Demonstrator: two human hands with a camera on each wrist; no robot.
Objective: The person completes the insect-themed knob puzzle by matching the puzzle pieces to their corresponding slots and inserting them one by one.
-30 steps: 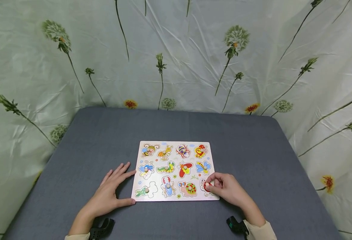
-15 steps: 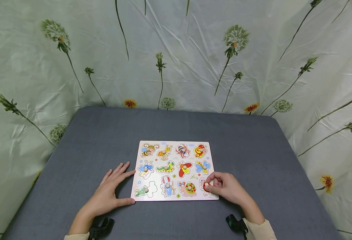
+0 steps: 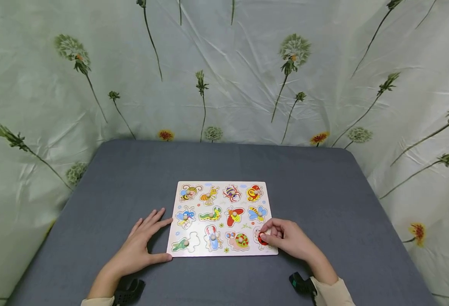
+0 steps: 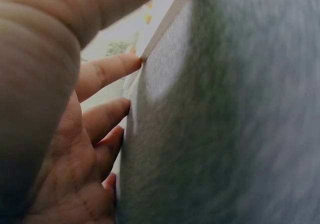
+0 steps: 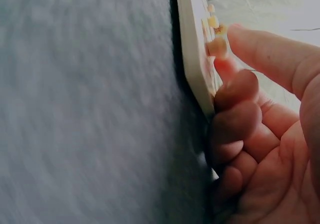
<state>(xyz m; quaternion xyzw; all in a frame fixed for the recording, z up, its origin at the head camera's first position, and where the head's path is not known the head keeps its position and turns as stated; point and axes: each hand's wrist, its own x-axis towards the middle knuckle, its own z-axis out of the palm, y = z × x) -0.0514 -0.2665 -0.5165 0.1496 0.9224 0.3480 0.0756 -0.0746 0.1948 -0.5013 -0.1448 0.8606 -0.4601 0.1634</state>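
A wooden knob puzzle board (image 3: 253, 250) with insect pictures lies flat on the table. At its near right corner, my right hand (image 3: 291, 240) has its thumb and index finger at the red ladybug puzzle piece (image 3: 262, 240), which sits at its slot. In the right wrist view, a small wooden knob (image 5: 216, 47) stands between thumb and index finger; the other fingers are curled below. My left hand (image 3: 142, 242) is spread on the table, its thumb and index fingertip touching the board's left edge. The fingers partly cover the ladybug.
Several other knobbed pieces sit in the board, among them a snail (image 3: 238, 241), a blue beetle (image 3: 212, 238) and a green piece (image 3: 180, 244) beside a bare white outline. Grey cloth covers the table (image 3: 224, 163). A floral curtain (image 3: 247, 85) hangs behind it.
The head view has shifted slightly. Both hands keep nearly the same places, the right at the ladybug piece and the left along the board's edge.
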